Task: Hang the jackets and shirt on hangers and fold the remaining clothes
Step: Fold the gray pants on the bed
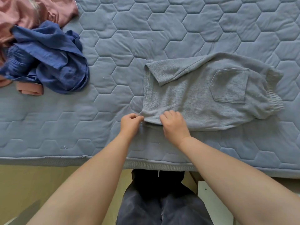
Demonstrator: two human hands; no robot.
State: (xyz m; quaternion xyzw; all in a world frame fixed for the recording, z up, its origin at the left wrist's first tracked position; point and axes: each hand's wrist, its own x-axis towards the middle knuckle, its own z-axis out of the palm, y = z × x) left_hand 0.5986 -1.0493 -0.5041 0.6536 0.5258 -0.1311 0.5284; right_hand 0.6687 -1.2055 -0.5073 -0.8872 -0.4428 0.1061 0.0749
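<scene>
Grey knitted shorts with a patch pocket (203, 95) — spread flat on the blue hexagon-quilted bed cover (162, 30), close to its near edge. Gathered waistband to the right, leg hems to the left, one hem corner at the far side turned over. Left hand (131, 122) pinching the near hem corner between thumb and curled fingers. Right hand (174, 125) just beside it, knuckles up, fingers curled onto the same lower edge, apparently gripping the knit. Well apart, at far left: a crumpled navy crinkle-fabric garment (53, 62) lying partly over a dusty-pink garment (32, 12), neither yet folded.

Handling, judged from the look: soft, light, limp — no stiffness to hold a crease, likely to stretch and sag if lifted by a single point. Best taken at the seamed hems and the thick elastic waistband, two points at once, kept low over the cover. Not slippery; likely to cling a little to the quilting, so lift rather than drag. Nothing fragile here. Probably a smoothing of the lower edge ahead of the fold.
</scene>
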